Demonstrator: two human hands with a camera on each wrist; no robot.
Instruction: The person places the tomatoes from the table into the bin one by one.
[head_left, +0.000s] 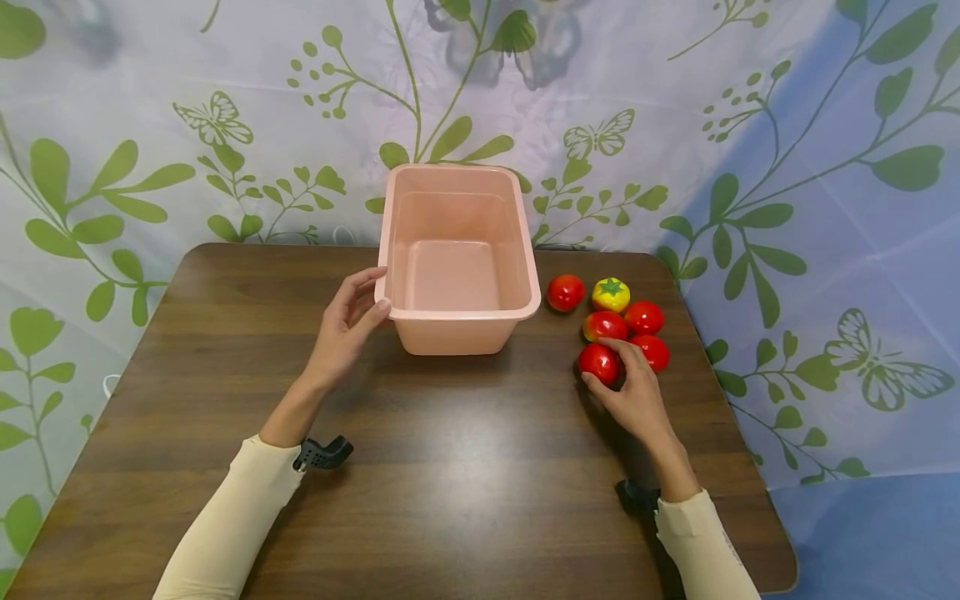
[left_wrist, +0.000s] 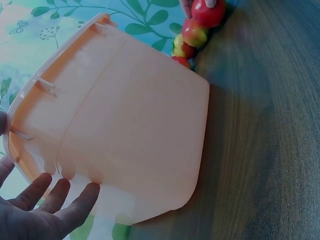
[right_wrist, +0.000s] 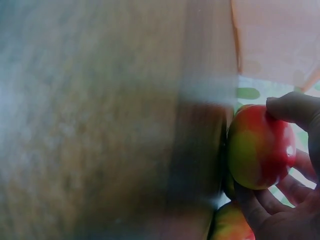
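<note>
Right now, label by label:

Right hand: the right hand curls round the nearest red tomato, thumb at its 7 o'clock side and fingers over its top and far side; the right wrist view shows the thumb tip and fingers cupping it.

Held tomato: it sits on the table at the 6 o'clock end of the tomato cluster; whether it is just off the wood I cannot tell, as the wrist view is blurred.

Other tomatoes: a red tomato lies just beside the hand at 2 o'clock, two more red ones lie beyond it at 12 o'clock, a yellow tomato with a green stalk sits further on, and a lone red tomato is at 10 o'clock, closest to the tub.

Left hand: the left hand is spread and relaxed, thumb tip touching the near left corner of the tub's rim, fingers straight beside the left wall; the left wrist view shows the fingers loosely fanned below the tub's side.

Tub: the pink plastic tub stands upright near the table's far edge, at 9 o'clock from the tomatoes.

Backdrop: a cloth printed with green leaves and butterflies hangs behind the table.
</note>
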